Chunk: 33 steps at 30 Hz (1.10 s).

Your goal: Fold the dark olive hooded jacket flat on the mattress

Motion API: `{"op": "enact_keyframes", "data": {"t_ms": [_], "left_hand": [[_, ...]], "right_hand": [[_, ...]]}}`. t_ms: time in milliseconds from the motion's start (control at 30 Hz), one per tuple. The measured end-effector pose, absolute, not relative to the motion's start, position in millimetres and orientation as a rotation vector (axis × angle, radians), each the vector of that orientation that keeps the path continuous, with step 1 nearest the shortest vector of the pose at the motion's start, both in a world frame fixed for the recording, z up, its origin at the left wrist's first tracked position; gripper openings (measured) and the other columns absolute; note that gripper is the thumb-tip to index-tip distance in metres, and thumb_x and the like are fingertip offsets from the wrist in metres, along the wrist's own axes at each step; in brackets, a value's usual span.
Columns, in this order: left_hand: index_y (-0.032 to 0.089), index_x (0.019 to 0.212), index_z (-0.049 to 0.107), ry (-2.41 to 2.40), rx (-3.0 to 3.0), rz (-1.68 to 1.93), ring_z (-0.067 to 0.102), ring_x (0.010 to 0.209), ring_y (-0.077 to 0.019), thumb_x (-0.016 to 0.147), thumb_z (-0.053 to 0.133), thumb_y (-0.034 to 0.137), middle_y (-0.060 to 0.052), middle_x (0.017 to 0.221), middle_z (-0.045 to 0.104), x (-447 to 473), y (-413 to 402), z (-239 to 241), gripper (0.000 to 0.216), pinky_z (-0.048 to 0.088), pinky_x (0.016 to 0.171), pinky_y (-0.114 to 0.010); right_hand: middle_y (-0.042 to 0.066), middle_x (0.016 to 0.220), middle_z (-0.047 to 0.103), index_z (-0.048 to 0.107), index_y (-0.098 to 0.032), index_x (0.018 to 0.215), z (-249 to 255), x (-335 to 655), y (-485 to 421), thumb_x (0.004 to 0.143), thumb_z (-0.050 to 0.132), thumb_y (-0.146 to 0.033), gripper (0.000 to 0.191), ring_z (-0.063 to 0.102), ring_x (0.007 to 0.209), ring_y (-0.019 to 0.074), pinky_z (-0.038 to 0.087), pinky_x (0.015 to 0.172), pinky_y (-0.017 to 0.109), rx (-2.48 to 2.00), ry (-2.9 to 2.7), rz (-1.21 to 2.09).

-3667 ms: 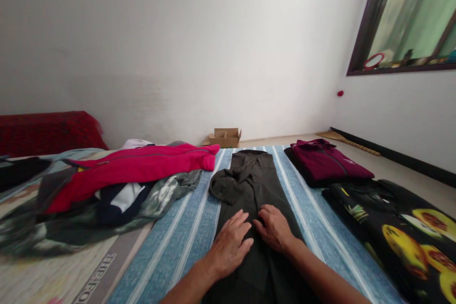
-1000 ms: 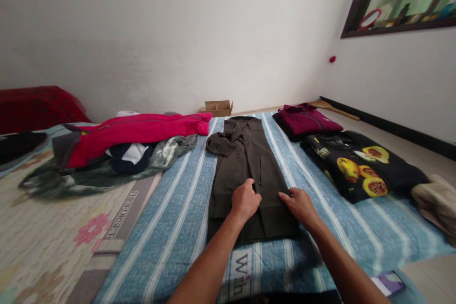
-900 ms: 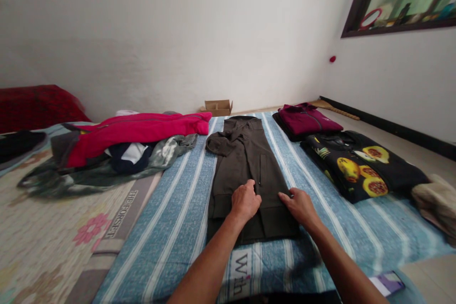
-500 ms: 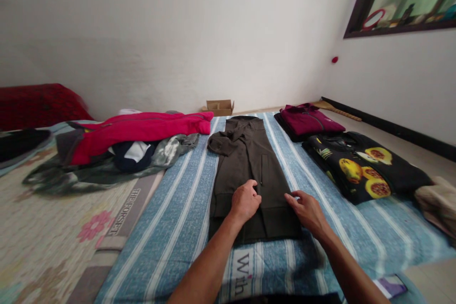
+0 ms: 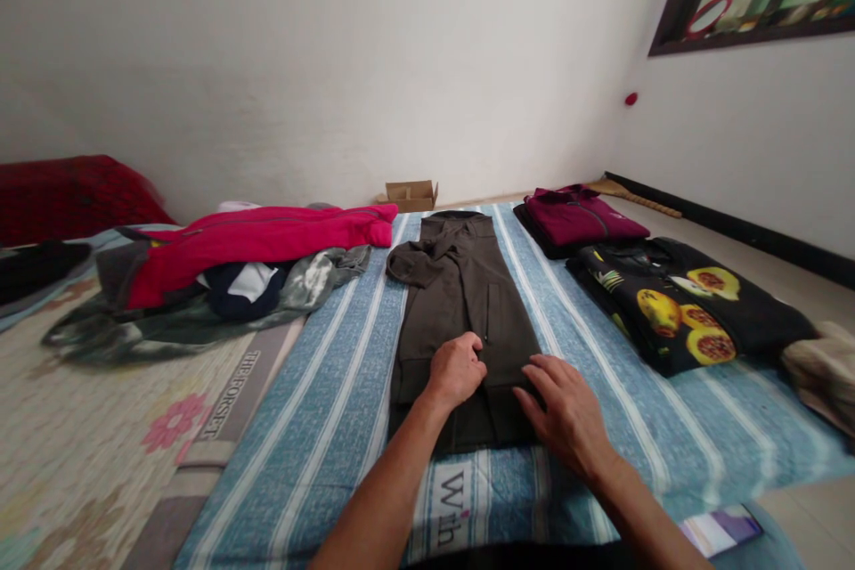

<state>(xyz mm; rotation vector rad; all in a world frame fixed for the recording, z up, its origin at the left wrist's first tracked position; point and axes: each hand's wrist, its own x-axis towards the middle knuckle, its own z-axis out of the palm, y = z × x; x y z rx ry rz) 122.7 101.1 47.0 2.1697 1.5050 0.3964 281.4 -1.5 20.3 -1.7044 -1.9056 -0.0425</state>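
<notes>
Hoodie (image 5: 460, 303) flat under left hand (image 5: 455, 369), right hand (image 5: 565, 410)

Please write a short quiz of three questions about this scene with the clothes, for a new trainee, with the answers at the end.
1. True or false: both hands lie on the dark olive garment.
2. Which folded item lies nearest the cardboard box? A) the fruit-print garment B) the maroon jacket C) the beige cloth
3. Fill in: the bright pink jacket lies on top of a loose ____ of clothes.

Key
1. True: the left hand and the right hand both press near its close hem.
2. B
3. pile
</notes>
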Motion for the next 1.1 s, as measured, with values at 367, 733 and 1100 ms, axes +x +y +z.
{"op": "enact_keyframes", "data": {"t_ms": [367, 733, 1100], "left_hand": [[0.017, 0.092, 0.062, 1.219, 2.187, 0.517, 0.062, 0.072, -0.0133, 0.067, 0.062, 0.013, 0.000, 0.077, 0.066, 106.6, 96.4, 43.7, 0.025, 0.046, 0.070, -0.022], [0.019, 0.090, 0.066, 1.108, 2.396, 0.220, 0.061, 0.068, -0.0143, 0.069, 0.063, 0.019, 0.002, 0.070, 0.067, 112.9, 113.5, 54.9, 0.021, 0.043, 0.063, -0.022], [0.018, 0.083, 0.063, 1.075, 2.377, 0.590, 0.061, 0.075, -0.0133, 0.069, 0.062, 0.012, 0.001, 0.079, 0.067, 97.0, 105.0, 52.4, 0.015, 0.046, 0.069, -0.022]], "right_hand": [[0.016, 0.124, 0.057, 0.057, -0.015, 0.117, -6.8, 275.9, 1.9, 0.085, 0.054, -0.036, 0.039, 0.049, 0.118, 0.0297, 0.042, 0.097, 0.050, -1.425, -2.108, -0.007], [0.013, 0.121, 0.059, 0.062, -0.019, 0.113, 3.8, 284.7, -1.0, 0.090, 0.047, -0.031, 0.030, 0.051, 0.116, 0.0250, 0.043, 0.098, 0.046, -1.324, -2.071, 0.177], [0.012, 0.122, 0.059, 0.062, -0.022, 0.113, -6.3, 291.8, 0.9, 0.086, 0.051, -0.025, 0.030, 0.051, 0.117, 0.0263, 0.042, 0.096, 0.050, -1.234, -2.107, 0.153]]}}
